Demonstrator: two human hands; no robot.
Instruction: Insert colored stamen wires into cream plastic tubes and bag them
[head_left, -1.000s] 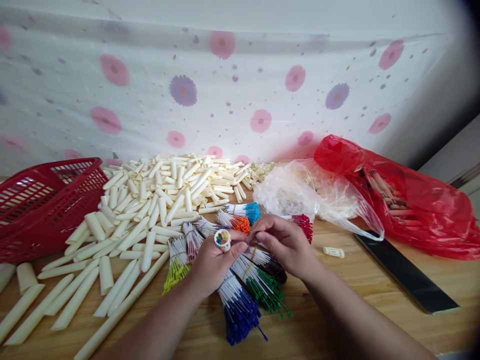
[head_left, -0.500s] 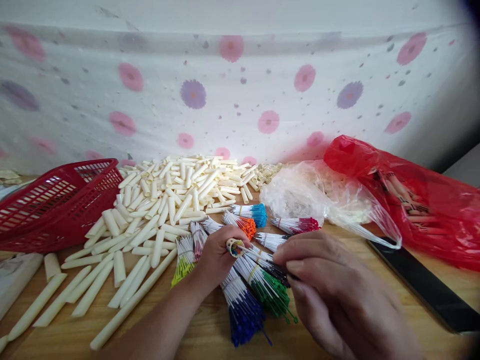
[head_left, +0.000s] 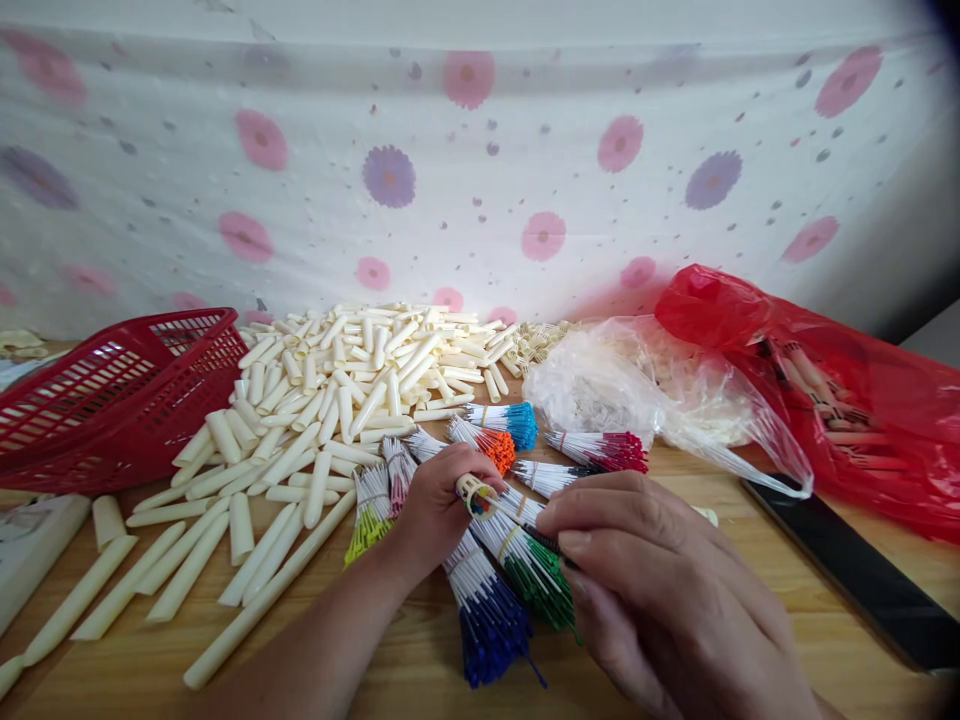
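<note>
My left hand [head_left: 442, 505] is closed around a short cream plastic tube [head_left: 466, 487]. The tube's open end faces right, and small coloured bits show inside it. Pinched in my right hand [head_left: 660, 570] is a thin rod [head_left: 517, 514], pale near its tip and dark by the fingers, with its tip at the tube's mouth. A cream end piece [head_left: 706, 516] shows behind my right hand; what it belongs to is hidden. Below the hands lie bundles of thin white sticks with blue tips [head_left: 491, 635] and green tips [head_left: 536, 580].
Loose cream tubes [head_left: 330, 390] are heaped at left centre beside a red basket [head_left: 112, 400]. Yellow [head_left: 367, 540], orange [head_left: 491, 445], light blue [head_left: 517, 422] and crimson [head_left: 619, 450] tipped bundles lie behind. A clear bag [head_left: 600, 385], red bag [head_left: 885, 400] and black slab [head_left: 855, 580] are right.
My right hand has shifted slightly left with the rod, closer to the tube. The cream end piece behind it has come into view. My left hand keeps its grip, and the view has moved a little.
</note>
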